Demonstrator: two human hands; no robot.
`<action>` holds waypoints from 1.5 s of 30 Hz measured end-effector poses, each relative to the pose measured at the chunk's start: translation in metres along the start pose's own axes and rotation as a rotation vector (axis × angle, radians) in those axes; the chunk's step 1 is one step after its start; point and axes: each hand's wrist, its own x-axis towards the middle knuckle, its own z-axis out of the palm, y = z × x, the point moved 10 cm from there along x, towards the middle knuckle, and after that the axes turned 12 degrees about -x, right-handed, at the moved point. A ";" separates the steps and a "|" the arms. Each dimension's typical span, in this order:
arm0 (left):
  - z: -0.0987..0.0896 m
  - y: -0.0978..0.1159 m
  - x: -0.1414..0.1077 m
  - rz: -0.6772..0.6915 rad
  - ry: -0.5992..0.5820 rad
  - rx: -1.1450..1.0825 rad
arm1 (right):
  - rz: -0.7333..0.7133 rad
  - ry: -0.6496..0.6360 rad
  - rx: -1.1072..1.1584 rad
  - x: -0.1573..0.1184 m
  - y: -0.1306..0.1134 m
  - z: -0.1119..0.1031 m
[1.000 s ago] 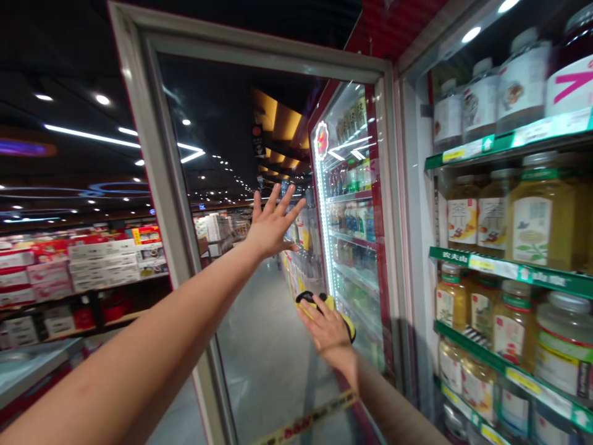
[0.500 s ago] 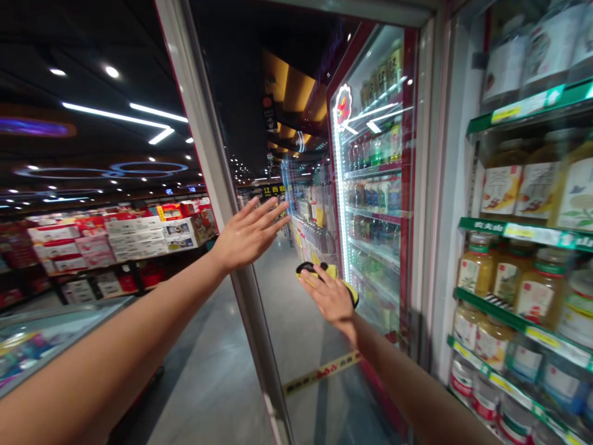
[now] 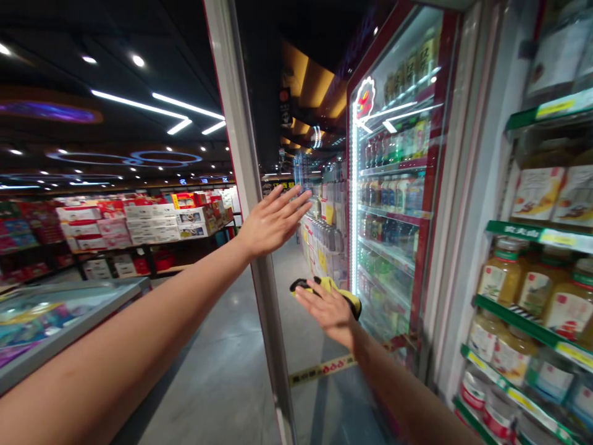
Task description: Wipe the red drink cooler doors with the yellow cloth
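My left hand [image 3: 277, 221], palm down and fingers spread, rests against the edge of an open glass door [image 3: 308, 408], over its grey metal frame [image 3: 248, 145]. Nothing is held in it. Lower and to the right, my right hand [image 3: 330, 310] lies flat with fingers stretched over a yellow cloth with black edging [image 3: 354, 301], holding it against the glass. Part of the cloth is hidden under the palm. A printed strip [image 3: 319, 369] crosses the glass below this hand.
To the right, fridge shelves [image 3: 532, 309] hold bottled drinks behind green price rails. A red-framed drinks cooler [image 3: 393, 204] shows in the door glass. At left are a chest freezer [image 3: 106, 293] and stacked boxes [image 3: 152, 222].
The view has turned left, so the surroundings shift right. My right hand and the cloth have slid slightly down and toward the door's frame. My left hand stays at the frame.
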 end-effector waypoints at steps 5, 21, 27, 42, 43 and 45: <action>0.004 -0.003 -0.002 -0.042 -0.062 0.005 | 0.217 -0.007 0.099 0.039 -0.001 0.009; 0.023 0.038 -0.048 -0.184 -0.037 0.054 | -0.004 -0.050 0.128 0.018 -0.041 0.018; 0.037 0.061 -0.076 -0.205 -0.024 0.073 | -0.250 0.062 0.117 -0.076 -0.096 0.037; 0.062 0.115 -0.130 -0.371 0.182 0.069 | -0.050 0.221 -0.056 -0.069 -0.027 0.014; 0.063 0.117 -0.132 -0.386 0.183 0.073 | 0.023 0.227 -0.083 -0.071 0.003 0.010; 0.061 0.119 -0.133 -0.389 0.190 0.080 | 0.223 0.258 -0.086 -0.079 0.068 -0.001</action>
